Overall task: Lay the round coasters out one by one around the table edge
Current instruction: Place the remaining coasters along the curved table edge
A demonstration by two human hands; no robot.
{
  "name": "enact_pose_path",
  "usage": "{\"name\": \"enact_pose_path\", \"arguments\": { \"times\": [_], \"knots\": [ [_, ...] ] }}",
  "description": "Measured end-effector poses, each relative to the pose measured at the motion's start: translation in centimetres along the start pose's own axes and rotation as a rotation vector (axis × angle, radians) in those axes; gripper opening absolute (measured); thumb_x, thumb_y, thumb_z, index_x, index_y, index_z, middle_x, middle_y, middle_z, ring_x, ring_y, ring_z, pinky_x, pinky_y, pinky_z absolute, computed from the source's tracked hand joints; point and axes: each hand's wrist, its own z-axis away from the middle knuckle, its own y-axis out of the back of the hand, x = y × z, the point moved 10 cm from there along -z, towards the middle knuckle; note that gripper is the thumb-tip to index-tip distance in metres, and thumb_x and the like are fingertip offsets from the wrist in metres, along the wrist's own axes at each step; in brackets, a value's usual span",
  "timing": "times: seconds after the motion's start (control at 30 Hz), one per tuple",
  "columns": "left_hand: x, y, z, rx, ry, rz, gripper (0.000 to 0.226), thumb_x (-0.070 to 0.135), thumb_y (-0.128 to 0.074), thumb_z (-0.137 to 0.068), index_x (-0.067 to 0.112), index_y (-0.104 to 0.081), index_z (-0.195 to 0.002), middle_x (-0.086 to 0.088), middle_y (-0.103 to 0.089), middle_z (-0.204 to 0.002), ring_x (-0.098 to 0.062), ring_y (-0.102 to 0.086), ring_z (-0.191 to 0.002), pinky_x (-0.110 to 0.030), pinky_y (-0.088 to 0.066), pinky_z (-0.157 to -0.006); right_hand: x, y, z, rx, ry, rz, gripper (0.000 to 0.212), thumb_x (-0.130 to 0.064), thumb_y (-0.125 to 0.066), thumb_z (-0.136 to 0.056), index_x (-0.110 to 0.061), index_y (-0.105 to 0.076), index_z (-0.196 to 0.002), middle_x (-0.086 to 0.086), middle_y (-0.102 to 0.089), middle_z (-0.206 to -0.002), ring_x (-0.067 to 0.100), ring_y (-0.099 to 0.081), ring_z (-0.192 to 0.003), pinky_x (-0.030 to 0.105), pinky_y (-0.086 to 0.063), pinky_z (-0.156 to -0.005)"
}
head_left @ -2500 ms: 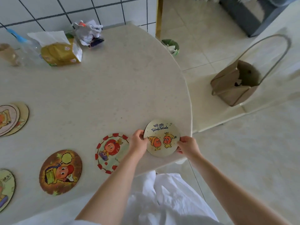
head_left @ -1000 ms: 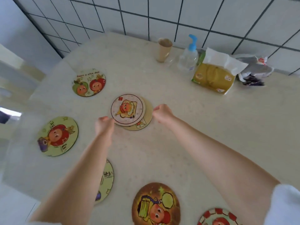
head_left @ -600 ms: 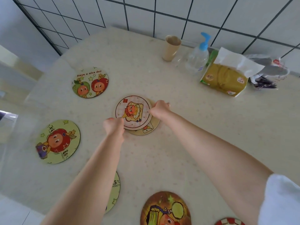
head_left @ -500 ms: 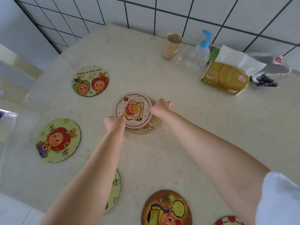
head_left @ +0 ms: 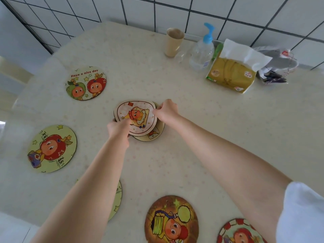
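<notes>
Two stacked round coasters lie mid-table. The top pink coaster (head_left: 135, 116) is tilted up off the yellowish one (head_left: 154, 135) beneath. My left hand (head_left: 118, 129) pinches its near-left edge, and my right hand (head_left: 166, 111) grips its right edge. Laid out along the table edge are a "Have a nice day" coaster (head_left: 86, 83), a green apple coaster (head_left: 52, 148), a pale green coaster (head_left: 116, 199) mostly hidden under my left arm, a brown coaster (head_left: 171, 220) and a red-rimmed coaster (head_left: 240, 231).
Along the tiled wall stand a beige cup (head_left: 173, 42), a pump bottle (head_left: 202, 50), a yellow tissue pack (head_left: 231, 72) and a crumpled bag (head_left: 277, 65). The beige table (head_left: 219, 120) curves away at the left.
I turned from the right table edge, where I set down a coaster, to the middle stack. Both hands closed on the top pink coaster and its edge has lifted.
</notes>
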Motion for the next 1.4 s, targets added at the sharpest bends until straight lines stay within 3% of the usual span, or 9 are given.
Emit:
{"name": "enact_pose_path", "arguments": {
  "times": [0.07, 0.17, 0.27, 0.37, 0.53, 0.7, 0.9, 1.17, 1.4],
  "knots": [
    [-0.7, -0.9, 1.3, -0.023, -0.015, -0.004, 0.035, 0.006, -0.062, -0.083, 0.017, -0.059, -0.117, -0.005, -0.062, -0.110, -0.025, -0.058, -0.103, -0.036, -0.051, -0.082, 1.2, 1.8, 1.7, 0.041, 0.021, -0.036, 0.010, -0.014, -0.062, -0.081, -0.008, -0.053, -0.081, 0.005, -0.053, -0.076, 0.016, -0.047, -0.058, 0.024, -0.037, -0.045],
    [-2.2, -3.1, 3.9, -0.089, -0.050, -0.013, 0.031, 0.004, -0.063, -0.082, 0.021, -0.060, -0.108, -0.003, -0.066, -0.103, -0.024, -0.062, -0.098, -0.037, -0.053, -0.078, 4.4, 4.8, 4.6, 0.066, 0.045, -0.042, 0.016, -0.010, -0.061, -0.083, -0.010, -0.053, -0.069, 0.001, -0.053, -0.067, 0.016, -0.050, -0.065, 0.032, -0.049, -0.058],
    [-5.0, -6.4, 7.6, -0.193, -0.063, -0.031, 0.034, 0.001, -0.063, -0.079, 0.022, -0.060, -0.105, -0.003, -0.067, -0.099, -0.025, -0.064, -0.092, -0.036, -0.054, -0.073, 9.7, 8.3, 7.6, 0.108, 0.025, -0.057, 0.024, -0.012, -0.063, -0.083, -0.017, -0.052, -0.063, -0.005, -0.053, -0.065, 0.006, -0.048, -0.062, 0.022, -0.042, -0.052],
    [-8.5, -10.4, 12.4, -0.285, -0.075, -0.040, 0.030, 0.000, -0.064, -0.079, 0.024, -0.060, -0.097, -0.002, -0.067, -0.096, -0.022, -0.063, -0.088, -0.036, -0.054, -0.072, 15.9, 12.5, 10.5, 0.185, -0.005, -0.105, 0.009, -0.015, -0.062, -0.083, -0.015, -0.058, -0.076, -0.008, -0.054, -0.070, 0.011, -0.052, -0.072, 0.018, -0.036, -0.050],
    [-15.5, -17.1, 20.9, -0.388, -0.116, -0.077, 0.032, -0.001, -0.064, -0.081, 0.022, -0.061, -0.103, -0.006, -0.069, -0.103, -0.030, -0.065, -0.098, -0.048, -0.057, -0.084, 26.7, 20.4, 16.0, 0.295, -0.037, -0.173, 0.015, -0.017, -0.062, -0.084, -0.015, -0.059, -0.098, -0.011, -0.051, -0.079, 0.017, -0.051, -0.089, 0.023, -0.036, -0.064],
    [-23.0, -24.8, 30.3, -0.496, -0.073, -0.073, 0.033, -0.003, -0.061, -0.085, 0.018, -0.059, -0.110, -0.008, -0.067, -0.107, -0.032, -0.062, -0.103, -0.051, -0.053, -0.092, 38.5, 27.8, 21.0, 0.279, -0.155, -0.232, 0.026, -0.023, -0.066, -0.085, -0.013, -0.062, -0.109, -0.003, -0.055, -0.091, 0.017, -0.052, -0.087, 0.025, -0.038, -0.070],
    [-29.5, -32.7, 38.2, -0.519, -0.140, -0.230, 0.029, 0.002, -0.062, -0.085, 0.022, -0.055, -0.104, -0.008, -0.065, -0.106, -0.031, -0.064, -0.097, -0.043, -0.058, -0.075, 49.9, 35.7, 25.0, 0.318, -0.298, -0.311, 0.017, -0.016, -0.062, -0.086, -0.013, -0.055, -0.102, 0.000, -0.055, -0.089, 0.020, -0.054, -0.086, 0.031, -0.044, -0.073],
    [-30.4, -35.5, 38.5, -0.464, -0.193, -0.370, 0.023, 0.004, -0.061, -0.087, 0.018, -0.052, -0.102, -0.001, -0.062, -0.092, -0.030, -0.065, -0.095, -0.051, -0.058, -0.084, 51.1, 38.0, 22.9, 0.282, -0.256, -0.273, 0.007, -0.012, -0.056, -0.087, -0.014, -0.052, -0.093, -0.002, -0.049, -0.077, 0.018, -0.047, -0.075, 0.026, -0.036, -0.057],
    [-31.5, -35.9, 36.4, -0.481, -0.145, -0.487, 0.012, 0.010, -0.057, -0.087, 0.016, -0.060, -0.097, -0.012, -0.067, -0.101, -0.028, -0.068, -0.093, -0.046, -0.060, -0.081, 48.3, 38.6, 19.8, 0.320, -0.195, -0.205, 0.009, -0.009, -0.055, -0.084, -0.014, -0.055, -0.091, 0.002, -0.058, -0.092, 0.019, -0.053, -0.086, 0.026, -0.038, -0.061]
  ]
}}
